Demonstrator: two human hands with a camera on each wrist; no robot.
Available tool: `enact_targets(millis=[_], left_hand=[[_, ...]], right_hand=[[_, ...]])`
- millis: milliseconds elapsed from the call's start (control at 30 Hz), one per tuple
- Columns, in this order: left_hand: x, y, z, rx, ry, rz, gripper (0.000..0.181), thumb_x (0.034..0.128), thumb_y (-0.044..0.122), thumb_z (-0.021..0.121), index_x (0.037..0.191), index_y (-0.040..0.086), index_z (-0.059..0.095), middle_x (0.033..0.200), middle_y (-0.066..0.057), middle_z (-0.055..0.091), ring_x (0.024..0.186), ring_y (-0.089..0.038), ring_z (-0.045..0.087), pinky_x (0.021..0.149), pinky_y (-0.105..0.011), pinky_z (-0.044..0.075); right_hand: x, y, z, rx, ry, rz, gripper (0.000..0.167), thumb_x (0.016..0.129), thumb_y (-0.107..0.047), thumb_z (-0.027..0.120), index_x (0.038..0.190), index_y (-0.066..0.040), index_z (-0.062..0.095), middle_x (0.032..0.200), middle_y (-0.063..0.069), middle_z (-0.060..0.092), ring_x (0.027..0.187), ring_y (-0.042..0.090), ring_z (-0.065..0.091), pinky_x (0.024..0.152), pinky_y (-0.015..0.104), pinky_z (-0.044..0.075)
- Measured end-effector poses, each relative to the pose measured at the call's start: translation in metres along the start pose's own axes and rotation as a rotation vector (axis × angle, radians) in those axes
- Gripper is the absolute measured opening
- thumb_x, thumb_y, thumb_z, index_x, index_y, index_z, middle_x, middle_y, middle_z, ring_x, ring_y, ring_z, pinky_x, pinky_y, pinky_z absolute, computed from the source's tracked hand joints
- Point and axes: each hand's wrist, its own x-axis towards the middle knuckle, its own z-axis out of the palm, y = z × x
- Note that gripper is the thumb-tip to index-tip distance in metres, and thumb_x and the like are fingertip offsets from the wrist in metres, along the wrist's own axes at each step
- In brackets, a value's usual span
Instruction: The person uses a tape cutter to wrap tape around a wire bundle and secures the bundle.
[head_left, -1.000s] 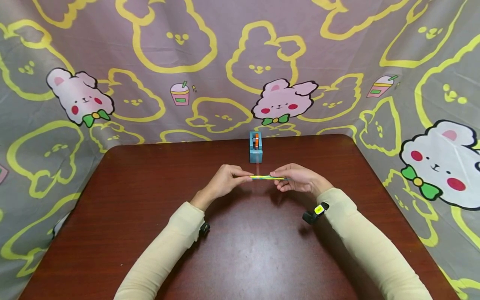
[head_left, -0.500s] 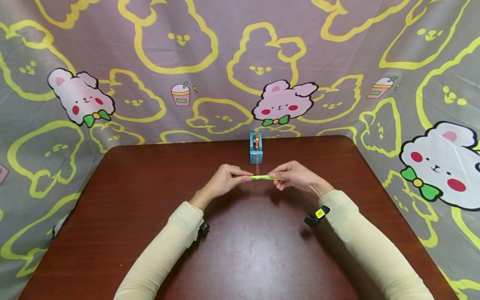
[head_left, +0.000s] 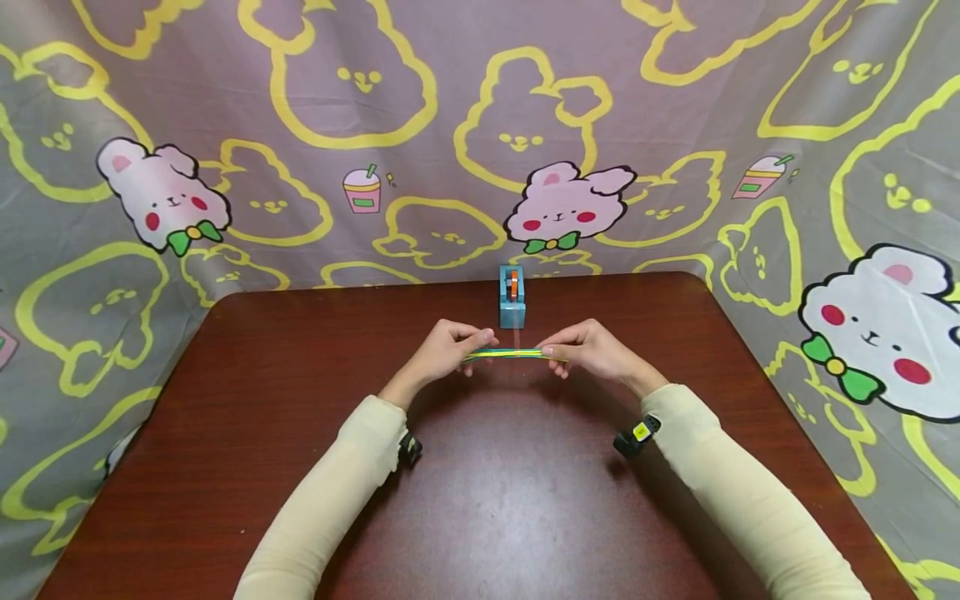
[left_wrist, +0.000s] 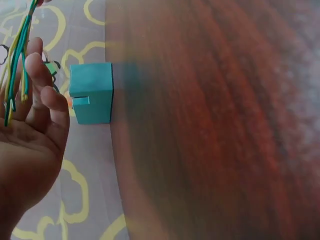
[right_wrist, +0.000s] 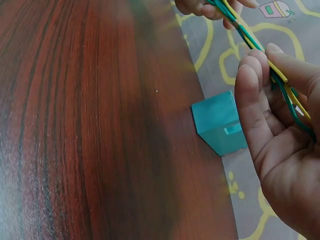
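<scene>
A bundle of thin green and yellow wires [head_left: 516,353] is held level above the table, in front of a blue tape dispenser [head_left: 512,310]. A strip of clear tape [head_left: 516,339] runs from the dispenser down to the middle of the bundle. My right hand [head_left: 600,357] pinches the bundle's right part between thumb and fingers; loose ends cross its palm in the right wrist view. Around the left ends is my left hand [head_left: 442,354], thumb lifted off the wires and fingers loosely bent. In the left wrist view the splayed ends [left_wrist: 17,75] lie before its palm.
The dark wooden table [head_left: 480,500] is bounded at the back and sides by a printed curtain [head_left: 420,92]. The dispenser stands near the table's far edge. Each wrist wears a black strapped device [head_left: 637,435].
My left hand has loosened its pinch and slid a little left, baring more of the bundle's left part. My right hand keeps its grip almost unmoved.
</scene>
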Motion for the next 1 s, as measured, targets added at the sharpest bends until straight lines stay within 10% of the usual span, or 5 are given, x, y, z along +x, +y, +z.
enact_targets(millis=[200,433,1000], left_hand=[[0.007,0.001,-0.002,-0.108,-0.044,-0.161,0.056,0.1046,0.047,0.051,0.115,-0.003,0.073,0.104,-0.019,0.073,0.054,-0.021,0.064,0.056,-0.04,0.054],[0.01,0.004,0.0,-0.122,-0.231,-0.265,0.054,0.1042,0.051,0.049,0.122,0.005,0.071,0.099,-0.017,0.075,0.05,-0.017,0.057,0.048,-0.028,0.047],[0.01,0.006,0.003,-0.108,-0.23,-0.271,0.031,0.1013,0.025,0.064,0.111,-0.002,0.074,0.093,-0.028,0.07,0.043,-0.01,0.031,0.043,-0.024,0.025]], right_hand=[[0.0,0.005,0.0,-0.046,0.005,-0.037,0.017,0.096,-0.004,0.068,0.108,0.005,0.075,0.087,0.039,0.062,0.067,0.021,0.065,0.064,0.033,0.058],[-0.001,0.006,0.003,-0.087,0.011,-0.088,0.017,0.095,0.0,0.067,0.109,0.005,0.075,0.087,0.037,0.064,0.069,0.029,0.066,0.066,0.035,0.059],[-0.005,0.006,0.0,-0.201,0.045,-0.14,0.018,0.094,-0.003,0.07,0.11,0.0,0.077,0.093,0.03,0.069,0.073,0.035,0.064,0.068,0.036,0.058]])
